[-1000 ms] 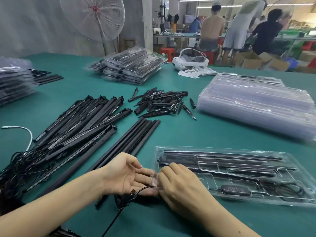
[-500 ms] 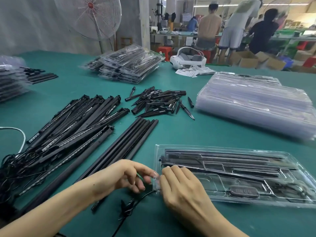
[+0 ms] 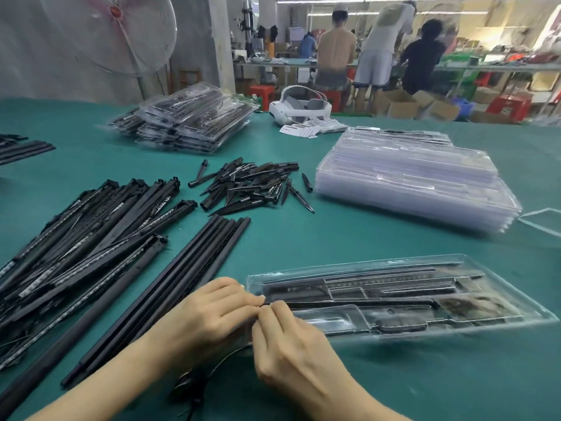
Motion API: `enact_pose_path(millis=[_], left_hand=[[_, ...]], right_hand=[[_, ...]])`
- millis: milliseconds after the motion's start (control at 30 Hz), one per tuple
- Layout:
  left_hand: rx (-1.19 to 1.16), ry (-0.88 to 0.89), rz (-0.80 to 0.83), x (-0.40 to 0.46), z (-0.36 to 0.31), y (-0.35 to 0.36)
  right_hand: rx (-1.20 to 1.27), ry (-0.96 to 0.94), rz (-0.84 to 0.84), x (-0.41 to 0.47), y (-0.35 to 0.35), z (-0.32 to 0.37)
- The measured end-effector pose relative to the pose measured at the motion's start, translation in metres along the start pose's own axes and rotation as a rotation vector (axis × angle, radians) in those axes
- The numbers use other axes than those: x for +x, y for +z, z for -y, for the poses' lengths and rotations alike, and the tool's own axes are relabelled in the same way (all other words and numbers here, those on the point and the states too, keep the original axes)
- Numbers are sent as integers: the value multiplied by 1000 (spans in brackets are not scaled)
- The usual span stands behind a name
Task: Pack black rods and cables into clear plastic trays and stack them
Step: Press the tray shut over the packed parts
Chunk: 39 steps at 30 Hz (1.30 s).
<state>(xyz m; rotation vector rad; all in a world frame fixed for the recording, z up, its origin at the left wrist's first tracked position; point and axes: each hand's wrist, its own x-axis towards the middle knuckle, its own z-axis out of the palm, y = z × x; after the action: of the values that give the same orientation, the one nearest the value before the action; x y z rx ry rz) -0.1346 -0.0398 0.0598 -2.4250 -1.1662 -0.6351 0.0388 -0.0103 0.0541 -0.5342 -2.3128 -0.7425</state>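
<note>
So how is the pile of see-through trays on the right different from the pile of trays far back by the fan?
The right stack of trays looks clear and whitish, with nothing dark showing inside; the far stack of trays is full of black parts. The right stack sits in a neat, squared pile, while the far stack is fanned out and crooked. The right stack also looks bigger, though it is nearer the camera. Both are clear plastic and rest on the green table.

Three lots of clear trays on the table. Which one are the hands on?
The single filled tray nearest the camera; both hands meet at its left end.
</note>
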Motion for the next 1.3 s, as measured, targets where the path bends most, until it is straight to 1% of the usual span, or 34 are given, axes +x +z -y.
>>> enact_pose_path(millis=[67,167,333,500,600,700,833,933,1033,1200,1300], left_hand=[[61,84,8,2,-1,-1],[131,171,10,3,-1,1],[139,212,-53,3,3,6],[145,185,-96,-2,3,15],[128,147,-106,-6,6,19],[97,90,-80,-9,7,21],[66,66,-42,-10,5,20],[-11,-9,-15,-11,2,16],[-56,-54,-30,-10,2,12],[-60,-23,-17,-9,3,9],[-50,19,0,-6,6,6]], right_hand=[[-26,6,9,-1,3,9],[-40,-51,63,-2,5,13],[-70,-112,138,2,1,5],[28,-42,60,-2,7,8],[54,-28,47,-6,6,6],[38,32,49,-10,7,12],[-23,126,59,-9,7,21],[-54,79,67,-8,7,18],[-9,0,49,-10,12,16],[68,-145,83,-2,12,9],[95,-138,105,0,12,6]])
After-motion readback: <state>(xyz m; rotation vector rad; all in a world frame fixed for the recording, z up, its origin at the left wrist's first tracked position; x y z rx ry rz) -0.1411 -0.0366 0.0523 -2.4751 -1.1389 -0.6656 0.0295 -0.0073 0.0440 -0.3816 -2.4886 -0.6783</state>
